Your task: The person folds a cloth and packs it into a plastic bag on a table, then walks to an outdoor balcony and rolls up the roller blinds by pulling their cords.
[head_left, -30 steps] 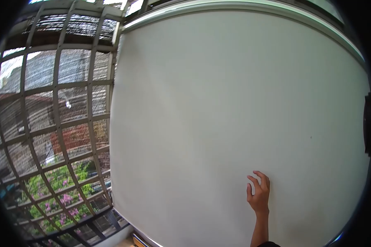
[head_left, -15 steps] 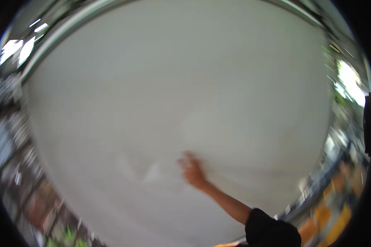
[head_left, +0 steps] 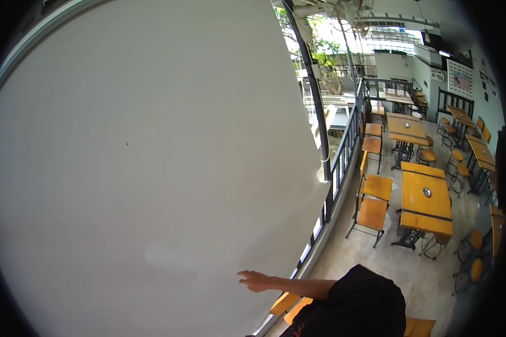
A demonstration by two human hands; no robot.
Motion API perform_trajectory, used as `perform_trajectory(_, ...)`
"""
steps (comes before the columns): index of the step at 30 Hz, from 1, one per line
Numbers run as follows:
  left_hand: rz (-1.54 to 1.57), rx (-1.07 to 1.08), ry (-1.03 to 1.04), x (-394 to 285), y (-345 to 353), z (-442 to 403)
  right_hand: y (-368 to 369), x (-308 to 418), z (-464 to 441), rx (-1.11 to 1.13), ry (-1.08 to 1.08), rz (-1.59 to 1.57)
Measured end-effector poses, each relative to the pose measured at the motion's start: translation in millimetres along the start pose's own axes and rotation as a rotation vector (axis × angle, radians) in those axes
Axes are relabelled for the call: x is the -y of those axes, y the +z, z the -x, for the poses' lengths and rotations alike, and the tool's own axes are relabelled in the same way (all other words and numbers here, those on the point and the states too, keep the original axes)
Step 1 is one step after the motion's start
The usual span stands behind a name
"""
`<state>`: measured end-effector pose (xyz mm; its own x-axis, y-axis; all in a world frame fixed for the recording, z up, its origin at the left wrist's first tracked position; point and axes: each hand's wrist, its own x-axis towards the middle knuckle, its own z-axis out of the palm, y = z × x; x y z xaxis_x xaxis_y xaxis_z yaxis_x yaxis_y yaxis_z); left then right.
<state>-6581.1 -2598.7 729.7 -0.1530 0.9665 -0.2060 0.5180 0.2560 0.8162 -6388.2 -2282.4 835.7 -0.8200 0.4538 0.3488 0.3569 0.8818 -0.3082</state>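
A large pale grey sheet (head_left: pixel 152 140), apparently a hanging blind or screen, fills the left and middle of the head view. In front of its lower right part is my right hand (head_left: pixel 256 281), with the arm reaching left from a black sleeve. Its fingers are stretched out and somewhat apart, and nothing shows in them. Whether the fingertips touch the sheet cannot be told. My left hand is not in view.
A dark metal railing (head_left: pixel 347 140) runs along the sheet's right side. To the right stand wooden tables (head_left: pixel 424 205), chairs (head_left: pixel 372 213) and round stools (head_left: pixel 476 269) on a concrete floor. A pale rail (head_left: pixel 25 45) edges the sheet's upper left.
The view has swung right and sharpened, bringing the furnished room into sight. My right hand now appears lower in view, and the creases near it no longer show.
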Motion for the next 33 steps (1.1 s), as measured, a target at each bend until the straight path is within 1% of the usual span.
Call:
perform_trajectory(1, -0.001, 0.012, 0.001, 23, 4, -9, 7, -13, 23, -0.002, 0.048, -0.031)
perform_trajectory(3, -0.198, -0.057, 0.008, 49, 14, -28, 14, -30, 73, 0.176, 0.216, -0.054)
perform_trajectory(4, -0.189, -0.051, 0.015, 56, 19, -29, 21, -39, 99, 0.244, 0.268, -0.067)
perform_trajectory(6, -0.099, -0.082, -0.079, 64, 28, -28, 38, -61, 152, 0.386, 0.344, -0.109)
perform_trajectory(7, -0.049, 0.012, -0.156, 67, 29, -26, 52, -74, 179, 0.458, 0.370, -0.150)
perform_trajectory(8, 0.039, 0.086, -0.249, 4, 11, -20, 91, -104, 204, 0.576, 0.152, 0.013)
perform_trajectory(9, 0.118, 0.161, -0.353, -57, -10, -7, 116, -124, 227, 0.557, 0.136, -0.141)
perform_trajectory(10, 0.098, 0.181, -0.386, -26, 1, -13, 139, -138, 267, 0.464, 0.238, -0.225)
perform_trajectory(11, -0.095, 0.102, -0.214, 11, 22, -34, 149, -146, 285, 0.721, 0.448, -0.193)
perform_trajectory(12, -0.283, 0.033, -0.035, 37, 32, -31, 154, -149, 309, 0.622, 0.338, -0.081)
perform_trajectory(13, -0.233, 0.113, -0.132, -21, 19, -27, 139, -137, 324, 0.550, 0.608, -0.143)
perform_trajectory(14, -0.242, 0.065, -0.065, -12, 28, -35, 91, -111, 324, 0.577, 0.743, -0.203)
perform_trajectory(15, -0.255, 0.094, -0.102, -27, 31, -44, 66, -99, 332, 0.558, 0.824, -0.257)
perform_trajectory(16, -0.260, 0.113, -0.083, -47, 34, -53, 70, -103, 351, 0.525, 0.854, -0.293)
perform_trajectory(17, -0.276, 0.191, -0.118, -88, 32, -61, 59, -96, 368, 0.415, 0.895, -0.351)
perform_trajectory(18, -0.288, 0.203, 0.004, -97, 35, -73, 48, -88, 382, 0.392, 0.958, -0.391)
perform_trajectory(19, -0.235, 0.210, 0.071, -111, 38, -85, 61, -93, 404, 0.449, 1.002, -0.339)
perform_trajectory(20, -0.229, 0.201, 0.147, -133, 41, -98, 58, -91, 421, 0.521, 1.064, -0.327)
perform_trajectory(21, -0.221, 0.198, 0.179, -156, 45, -111, 51, -85, 439, 0.585, 1.077, -0.283)
perform_trajectory(22, -0.217, 0.172, 0.242, -177, 49, -123, 47, -81, 455, 0.590, 1.149, -0.297)
perform_trajectory(23, -0.208, 0.191, 0.275, -209, 51, -132, 45, -75, 471, 0.595, 1.221, -0.308)
perform_trajectory(25, -0.119, 0.184, 0.440, -258, 57, -152, 44, -63, 499, 0.583, 1.334, -0.334)
perform_trajectory(26, -0.088, 0.218, 0.438, -284, 57, -162, 40, -57, 508, 0.578, 1.384, -0.348)
perform_trajectory(27, -0.077, 0.202, 0.458, -305, 58, -172, 30, -46, 512, 0.573, 1.437, -0.367)
perform_trajectory(28, -0.093, 0.143, 0.557, -317, 57, -185, 34, -44, 520, 0.570, 1.446, -0.379)
perform_trajectory(29, -0.095, 0.099, 0.509, -333, 54, -196, 43, -41, 533, 0.584, 1.503, -0.427)
perform_trajectory(30, -0.089, 0.043, 0.520, -338, 49, -210, 42, -38, 536, 0.594, 1.558, -0.470)
perform_trajectory(31, -0.077, -0.021, 0.510, -336, 44, -226, 40, -34, 539, 0.558, 1.616, -0.524)
perform_trajectory(33, -0.081, -0.155, 0.531, -308, 28, -268, 36, -30, 538, 0.523, 1.630, -0.588)
